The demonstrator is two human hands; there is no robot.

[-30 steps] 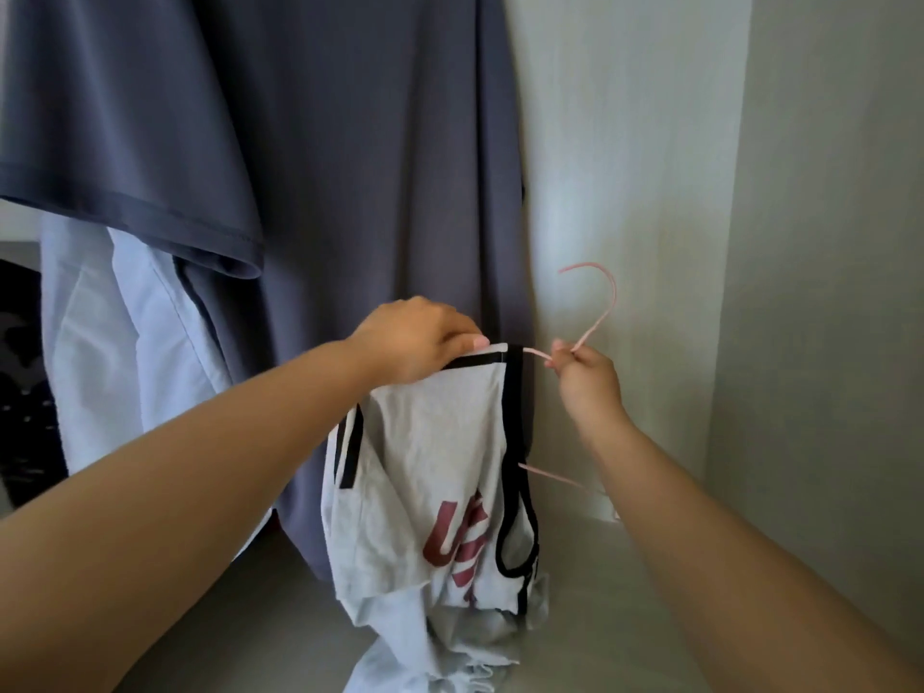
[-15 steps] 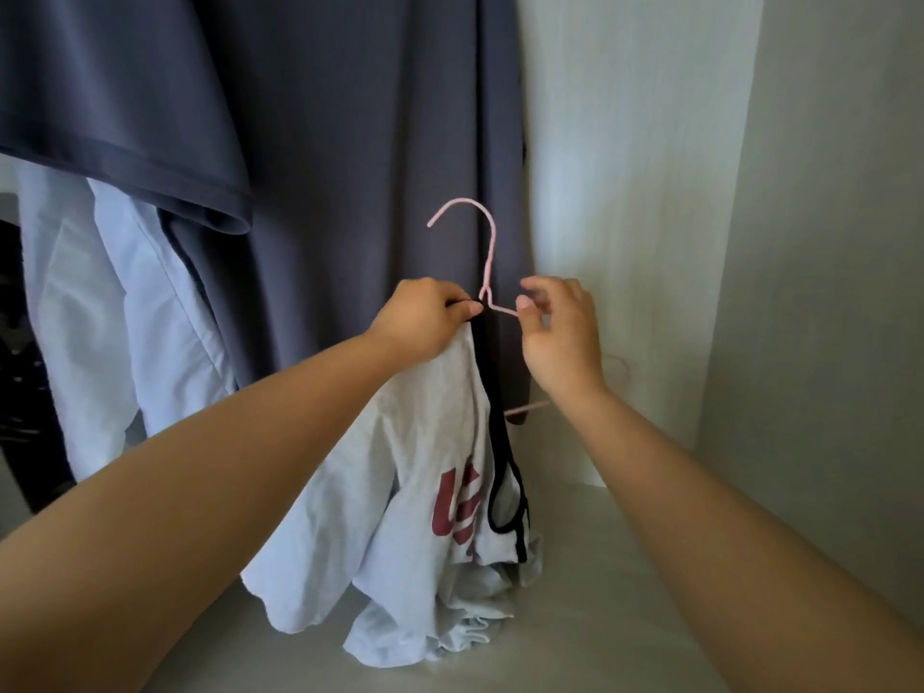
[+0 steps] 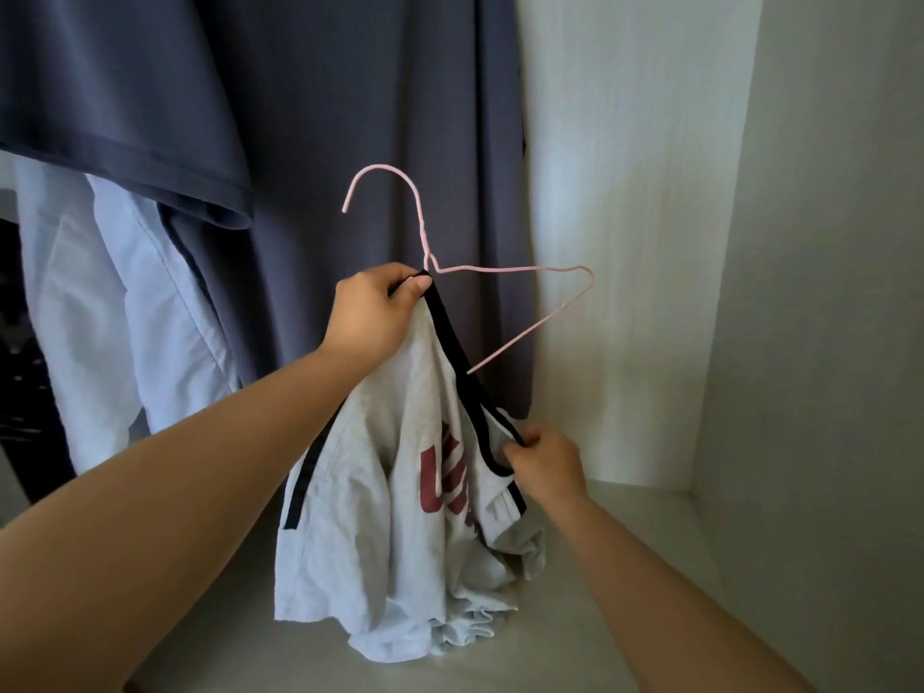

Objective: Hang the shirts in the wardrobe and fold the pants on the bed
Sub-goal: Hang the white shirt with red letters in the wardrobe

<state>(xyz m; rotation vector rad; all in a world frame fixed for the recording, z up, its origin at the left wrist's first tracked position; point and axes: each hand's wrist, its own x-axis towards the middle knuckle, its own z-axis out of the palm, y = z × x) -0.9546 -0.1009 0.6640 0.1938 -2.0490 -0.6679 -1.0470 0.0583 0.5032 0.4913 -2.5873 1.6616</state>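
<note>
Inside the wardrobe point(image 3: 800, 292), the left hand point(image 3: 370, 312) pinches the black-trimmed neckline of a white shirt point(image 3: 370, 517) at the neck of a pink hanger point(image 3: 525, 268), whose left arm hides in cloth. The right hand point(image 3: 547, 460) pinches the trim lower down. Its red lettering point(image 3: 445, 477), perhaps starting "U", is folded. Open room lies right of a grey shirt point(image 3: 350, 117).

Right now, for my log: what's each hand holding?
Left hand: closed, gripping the white shirt and pink hanger together.
Right hand: closed, pinching the shirt's black trim.

A grey garment point(image 3: 350, 102) is being shown hanging, upper left. A pale blue garment point(image 3: 115, 317) beside it is being overlapped by its sleeve. A dark area point(image 3: 20, 372), far left, is being left indistinct.
</note>
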